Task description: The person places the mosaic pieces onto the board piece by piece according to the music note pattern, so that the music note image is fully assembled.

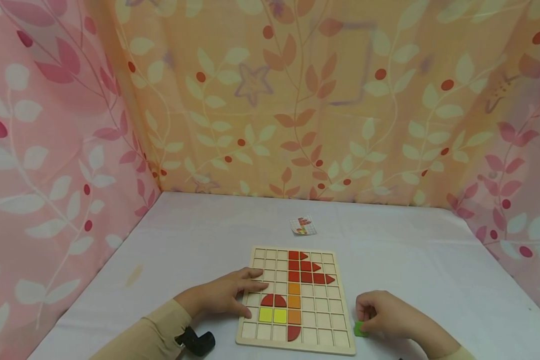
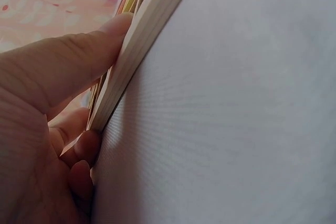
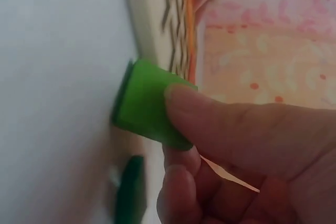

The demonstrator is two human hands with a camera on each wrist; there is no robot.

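A wooden grid board lies on the table, with red, orange and yellow pieces set in its squares. My left hand rests on its left edge, fingers spread over the near squares and thumb at the rim. In the left wrist view the thumb lies along the board's side. Just off the board's right edge, my right hand pinches a green square piece between thumb and fingers. Another dark green piece shows below it in the right wrist view.
A small picture card with a coloured grid pattern lies beyond the board. The white tablecloth reaches back to floral fabric walls on three sides. A black wrist device sits at the left sleeve.
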